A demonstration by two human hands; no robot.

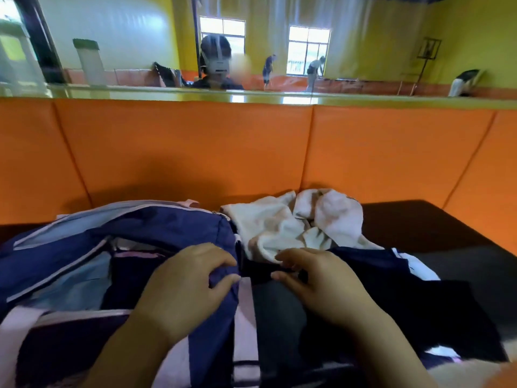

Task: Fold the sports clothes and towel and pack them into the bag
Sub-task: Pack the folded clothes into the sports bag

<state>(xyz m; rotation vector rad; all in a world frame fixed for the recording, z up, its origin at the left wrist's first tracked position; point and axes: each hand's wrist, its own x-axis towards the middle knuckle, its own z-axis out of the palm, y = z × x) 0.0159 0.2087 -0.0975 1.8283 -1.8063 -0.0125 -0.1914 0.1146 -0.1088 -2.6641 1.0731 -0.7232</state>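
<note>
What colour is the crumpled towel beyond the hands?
White with faint pinkish patches; the towel shows best in the head view.

Bag [84, 247] lies left; towel [293, 222] right, behind dark garment [391, 289].

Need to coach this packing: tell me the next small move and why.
Probably lift the dark garment clear with the right hand, which pinches it, to fold it: it lies unfolded, the towel is crumpled, and the left hand grips the open bag.
</note>
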